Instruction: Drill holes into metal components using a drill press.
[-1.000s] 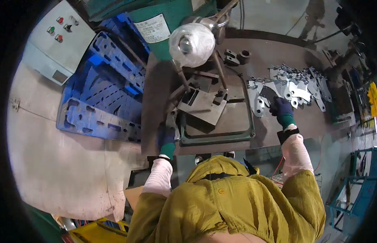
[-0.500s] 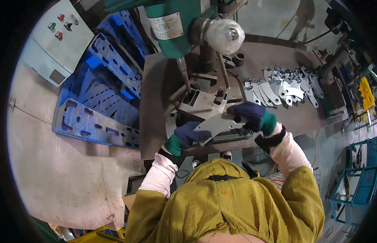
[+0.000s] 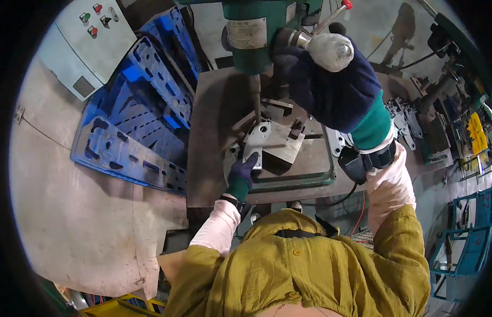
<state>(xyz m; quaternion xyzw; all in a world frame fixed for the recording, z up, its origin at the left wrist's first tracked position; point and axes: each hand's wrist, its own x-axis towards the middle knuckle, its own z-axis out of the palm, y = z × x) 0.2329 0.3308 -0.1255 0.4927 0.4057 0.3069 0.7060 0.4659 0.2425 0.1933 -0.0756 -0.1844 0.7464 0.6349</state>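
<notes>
My left hand (image 3: 244, 168), in a dark blue glove, is closed on the near end of a curved grey metal plate (image 3: 258, 141), thumb on top. The plate lies on a block-like steel fixture (image 3: 282, 141), its far holed end just below the drill press spindle (image 3: 256, 98). Raised at the green drill press head (image 3: 248, 39), my right hand (image 3: 336, 87) is gloved too. A plastic-wrapped knob (image 3: 330, 52) covers part of it and its fingers are mostly hidden, so its grip cannot be made out. Beside it a lever with a red ball end (image 3: 346, 5) points up.
Several similar plates (image 3: 405, 121) lie piled on the right of the steel table (image 3: 209, 127), partly behind my right arm. Blue plastic pallets (image 3: 129, 148) and a grey control box with buttons (image 3: 87, 47) stand left. A blue metal rack (image 3: 470, 227) is at far right.
My right hand has left the plate and risen to the drill press head. My left hand has turned the plate and brought its far end under the spindle. The view has shifted slightly.
</notes>
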